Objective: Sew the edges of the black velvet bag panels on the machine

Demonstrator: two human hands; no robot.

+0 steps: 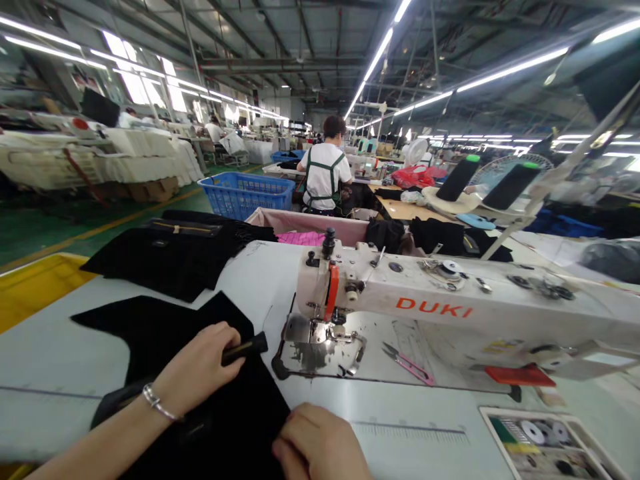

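Note:
A black fabric panel (150,337) lies on the pale sewing table in front of me. My left hand (205,363), with a silver bracelet at the wrist, is closed around a black zipper strip (255,345) with a brass-coloured line along it. The strip's far end points toward the sewing machine (380,287), while part of it passes under my forearm. At the panel's right edge, near the table front, my right hand (323,443) has its fingers closed on the cloth. The machine's needle area (323,331) is to the right of the strip's end, apart from it.
Pink thread snips (410,365) lie on the machine bed. A bobbin tray (535,440) is at the front right. Stacked black pieces with zippers (185,243) lie at the back left, near a yellow bin (43,283). A blue basket (247,193) and a seated co-worker (325,173) are beyond.

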